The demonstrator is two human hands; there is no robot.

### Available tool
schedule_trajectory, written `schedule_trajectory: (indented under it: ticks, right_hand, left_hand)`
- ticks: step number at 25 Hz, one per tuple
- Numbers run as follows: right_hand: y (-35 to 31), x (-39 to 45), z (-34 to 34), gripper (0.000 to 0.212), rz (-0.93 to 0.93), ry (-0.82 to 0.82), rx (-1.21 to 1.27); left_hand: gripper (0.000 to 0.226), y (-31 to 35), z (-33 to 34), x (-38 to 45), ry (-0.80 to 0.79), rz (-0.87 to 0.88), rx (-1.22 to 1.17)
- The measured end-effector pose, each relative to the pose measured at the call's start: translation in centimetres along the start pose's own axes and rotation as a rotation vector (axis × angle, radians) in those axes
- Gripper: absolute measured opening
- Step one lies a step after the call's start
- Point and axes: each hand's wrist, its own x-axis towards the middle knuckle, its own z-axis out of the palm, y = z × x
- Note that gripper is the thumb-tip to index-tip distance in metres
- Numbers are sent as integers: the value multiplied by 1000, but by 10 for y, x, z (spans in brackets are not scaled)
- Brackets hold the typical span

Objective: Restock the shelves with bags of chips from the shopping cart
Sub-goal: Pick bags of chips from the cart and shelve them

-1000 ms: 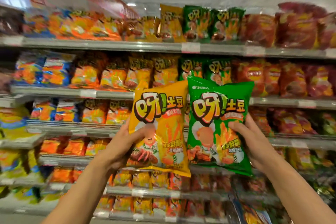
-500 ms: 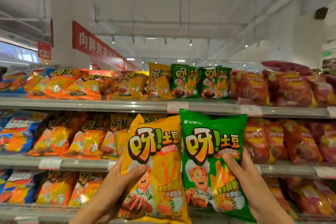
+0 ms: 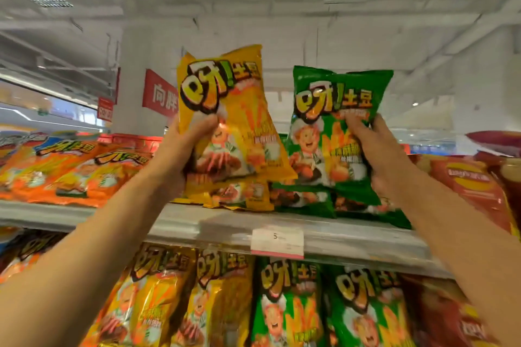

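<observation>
My left hand (image 3: 183,155) grips a yellow chip bag (image 3: 239,110) by its left side, held upright over the top shelf (image 3: 180,222). My right hand (image 3: 380,155) grips a green chip bag (image 3: 332,127) by its right side, level with the yellow one. Under the raised bags, yellow bags (image 3: 239,194) and green bags (image 3: 304,200) lie on the top shelf. The shopping cart is out of view.
Orange bags (image 3: 70,172) fill the top shelf's left part and red bags (image 3: 473,180) its right. A price tag (image 3: 277,242) hangs on the shelf edge. The shelf below holds yellow bags (image 3: 169,298) and green bags (image 3: 324,304). A white pillar (image 3: 132,87) stands behind.
Both hands have lifted their bags from the middle shelves up to the top shelf. The view has tilted upward with them.
</observation>
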Motion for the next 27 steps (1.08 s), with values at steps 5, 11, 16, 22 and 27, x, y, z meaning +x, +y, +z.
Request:
schedule_trajectory:
  ticks: [5,11,16,22,27]
  right_hand:
    - [47,50,-1,23,139,52,-64]
    - [84,38,-18,40,445,-70,-153]
    - [74,25,-15,57,529,-237,-233]
    - [71,16,-6,73,548,-144,-354]
    - [76,3,7,113,134,50,-988]
  left_hand:
    - [40,-39,-29,40,29,-18,69]
    - [26,-84,-37,54,-225,-365,255]
    - [51,-95,-46,65,-306,-494,162]
    - [93,-90,-41,59,-206,-488,316]
    - [88,-81,-33,34,18,211,975]
